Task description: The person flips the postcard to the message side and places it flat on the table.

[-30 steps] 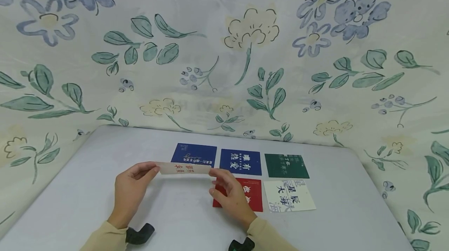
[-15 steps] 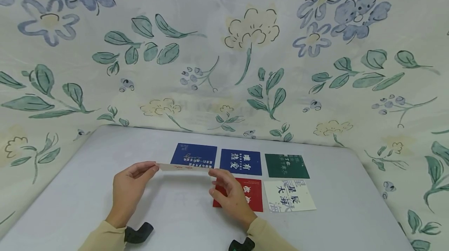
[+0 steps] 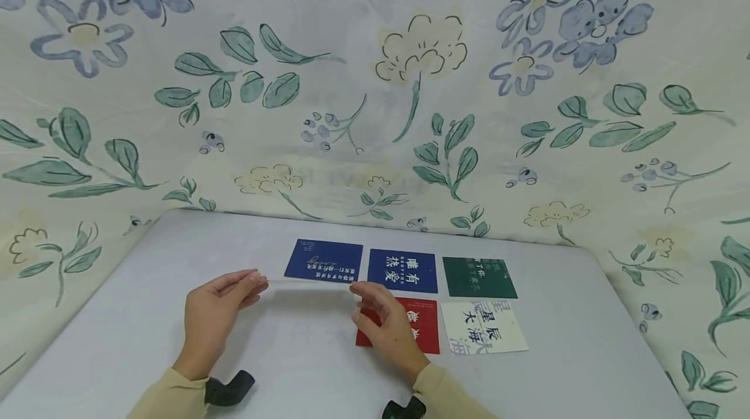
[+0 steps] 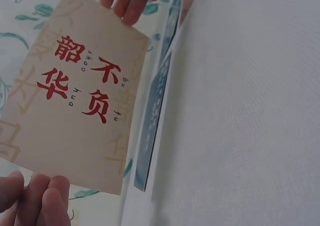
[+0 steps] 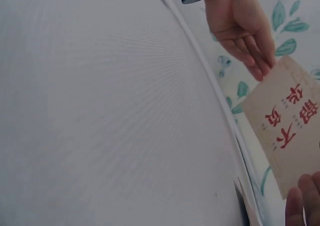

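Note:
A cream card with red Chinese characters point(image 4: 85, 80) is held above the table between both hands. In the head view it is tilted nearly edge-on, a thin line. The left hand point(image 3: 213, 315) holds its left end at the fingertips, thumb and fingers close together. At the other end the right hand point(image 3: 389, 328) holds the card's edge with bent fingers; its thumb shows lower down. The right wrist view has the printed face of the card point(image 5: 285, 121) with the left hand point(image 5: 245, 25) above it and right fingertips point(image 5: 295, 206) below.
Behind the hands lie two blue cards, one at left point(image 3: 325, 259) and one in the middle point(image 3: 402, 270), and a green card point(image 3: 479, 277). A red card point(image 3: 424, 324), partly covered by the right hand, lies beside a white card point(image 3: 484, 326). Floral cloth point(image 3: 351, 113) hangs behind the white table point(image 3: 193, 243).
The held card has tilted until its printed face no longer shows in the head view. The left hand has shifted slightly left; the right hand stays nearly still.

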A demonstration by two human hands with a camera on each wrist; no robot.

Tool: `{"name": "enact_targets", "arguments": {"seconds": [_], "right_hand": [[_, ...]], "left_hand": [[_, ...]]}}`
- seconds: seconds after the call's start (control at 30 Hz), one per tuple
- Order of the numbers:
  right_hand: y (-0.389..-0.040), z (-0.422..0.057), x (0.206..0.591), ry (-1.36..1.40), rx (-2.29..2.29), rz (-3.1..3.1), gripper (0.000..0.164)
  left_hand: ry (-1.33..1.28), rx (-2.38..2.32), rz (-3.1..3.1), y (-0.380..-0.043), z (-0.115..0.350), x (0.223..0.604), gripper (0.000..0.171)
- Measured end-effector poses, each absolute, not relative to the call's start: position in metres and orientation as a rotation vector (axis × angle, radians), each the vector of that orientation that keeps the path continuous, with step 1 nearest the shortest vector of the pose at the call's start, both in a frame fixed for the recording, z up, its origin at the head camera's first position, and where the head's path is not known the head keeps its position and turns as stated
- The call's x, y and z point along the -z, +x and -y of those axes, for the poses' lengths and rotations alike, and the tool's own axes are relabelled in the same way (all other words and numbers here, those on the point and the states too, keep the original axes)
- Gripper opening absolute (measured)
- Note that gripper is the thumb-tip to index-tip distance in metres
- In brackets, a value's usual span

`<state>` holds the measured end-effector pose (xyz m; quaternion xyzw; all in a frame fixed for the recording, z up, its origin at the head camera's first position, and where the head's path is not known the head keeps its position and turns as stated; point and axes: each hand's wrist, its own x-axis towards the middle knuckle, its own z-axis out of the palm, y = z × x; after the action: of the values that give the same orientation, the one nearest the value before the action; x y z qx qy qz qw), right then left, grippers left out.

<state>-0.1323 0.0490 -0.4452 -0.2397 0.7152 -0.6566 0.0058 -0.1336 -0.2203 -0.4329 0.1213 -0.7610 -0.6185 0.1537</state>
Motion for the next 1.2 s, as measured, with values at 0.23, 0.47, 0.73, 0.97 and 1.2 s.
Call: {"name": "enact_targets", "arguments": {"seconds": [0.23, 0.47, 0.73, 0.97, 1.2], "right_hand": [[-0.131, -0.049, 0.445, -0.76, 2.094, -2.232, 0.041], [-0.132, -0.049, 0.447, -0.665, 2.092, -2.263, 0.032], [-0.133, -0.05, 0.447, -0.468, 2.144, -2.298, 0.028], [-0.134, -0.051, 0.446, -0.366, 2.146, -2.242, 0.03], [-0.135, -0.05, 0.447, -0.316, 2.108, -2.267, 0.03]], "left_hand": [[0.422, 1.883, 2.141, -0.133, 0.223, 0.43, 0.044], [0.48, 1.837, 2.234, -0.133, 0.223, 0.428, 0.051], [0.476, 1.808, 2.299, -0.134, 0.222, 0.431, 0.057], [0.432, 1.802, 2.311, -0.141, 0.232, 0.452, 0.064], [0.468, 1.776, 2.386, -0.132, 0.224, 0.429, 0.054]]}}
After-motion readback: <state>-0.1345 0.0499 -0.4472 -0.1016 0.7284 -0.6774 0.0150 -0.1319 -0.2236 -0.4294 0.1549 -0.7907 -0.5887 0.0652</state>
